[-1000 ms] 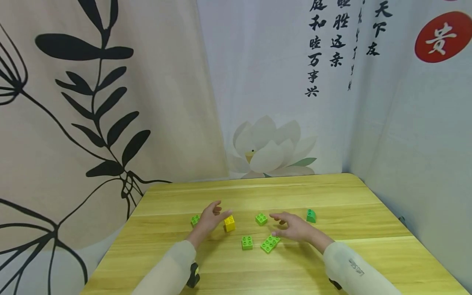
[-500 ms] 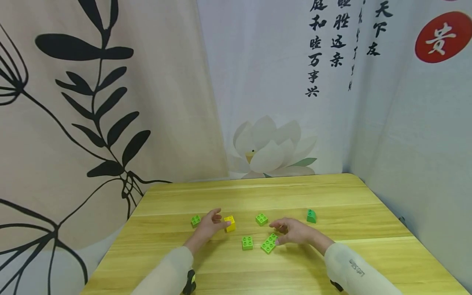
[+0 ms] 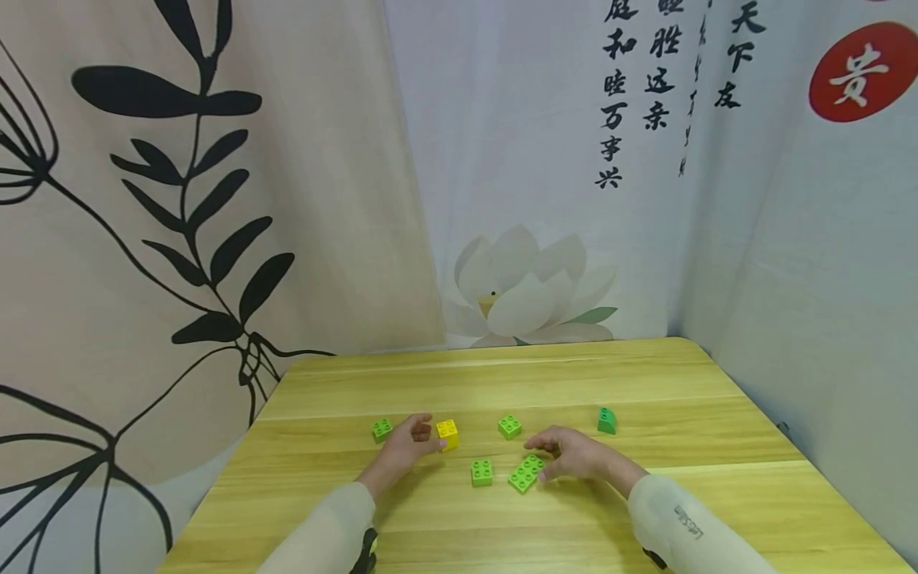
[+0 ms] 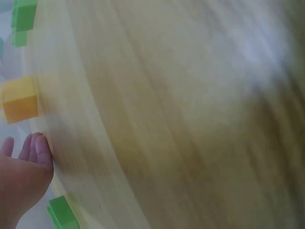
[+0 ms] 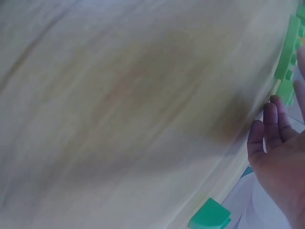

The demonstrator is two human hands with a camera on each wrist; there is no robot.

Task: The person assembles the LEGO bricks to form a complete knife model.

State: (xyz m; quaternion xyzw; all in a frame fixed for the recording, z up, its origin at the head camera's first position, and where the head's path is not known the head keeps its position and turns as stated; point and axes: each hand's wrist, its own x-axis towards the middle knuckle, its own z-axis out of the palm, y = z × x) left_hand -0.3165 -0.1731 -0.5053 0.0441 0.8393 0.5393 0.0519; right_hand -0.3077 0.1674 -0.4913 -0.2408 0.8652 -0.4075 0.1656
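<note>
My left hand (image 3: 402, 452) is low over the table, its thumb beside a yellow toy building block (image 3: 448, 431). In the left wrist view, a gap shows between the fingers and the yellow block (image 4: 20, 99). Just behind that hand sits a light green block (image 3: 382, 430). My right hand (image 3: 575, 454) has its thumb tip right at the edge of a longer light green block (image 3: 524, 476), its fingers loosely bent beyond it. The right wrist view shows the long block (image 5: 288, 47) past the relaxed fingers. Neither hand holds anything.
Between the hands, two square light green blocks stand apart, one nearer (image 3: 481, 473) and one farther (image 3: 509, 427). A dark green block with a sloped face (image 3: 606, 421) lies beyond the right hand. Printed curtains (image 3: 344, 183) hang behind the wooden table (image 3: 459, 534).
My left hand has come down and nearer to me, its thumb lowering beside the yellow block. The right hand has lowered slightly by the long green block. The blocks have stayed put.
</note>
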